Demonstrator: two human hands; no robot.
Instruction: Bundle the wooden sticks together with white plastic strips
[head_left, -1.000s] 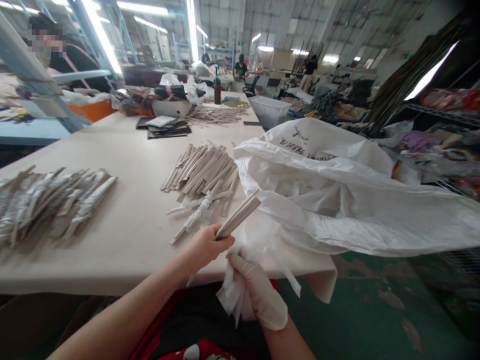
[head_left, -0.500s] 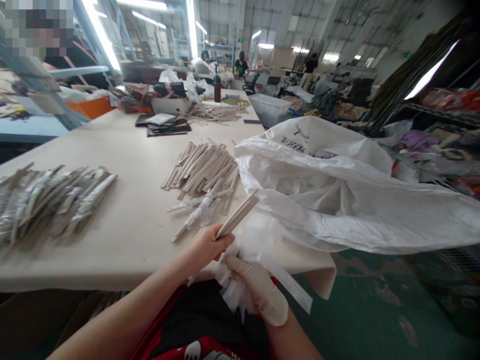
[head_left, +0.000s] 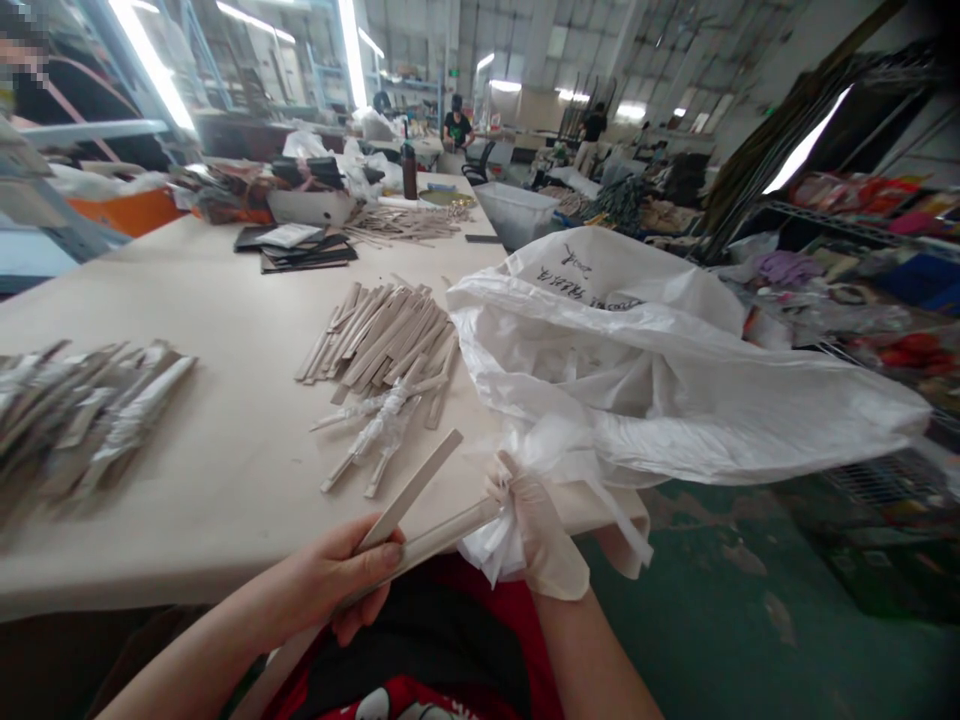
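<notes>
My bare left hand (head_left: pixel 341 580) is closed on flat beige strips (head_left: pixel 411 490) that splay apart over the table's front edge. My right hand (head_left: pixel 536 540), in a pale glove, is closed on a crumpled wad of clear plastic wrapping (head_left: pixel 502 545) and touches the far end of the lower strip. Just beyond, a few plastic-wrapped strip bundles (head_left: pixel 375 425) lie on the table, with a heap of bare strips (head_left: pixel 379 335) behind them.
A big white sack (head_left: pixel 637 370) sags over the table's right edge. More wrapped strips (head_left: pixel 82 415) lie at the left. Dark sheets (head_left: pixel 300 250), a box and a bottle (head_left: pixel 409 170) stand farther back. Other people work in the distance.
My left hand has drawn back toward me with the strips, which have splayed apart. My right hand has risen with the plastic wad to the lower strip's far end.
</notes>
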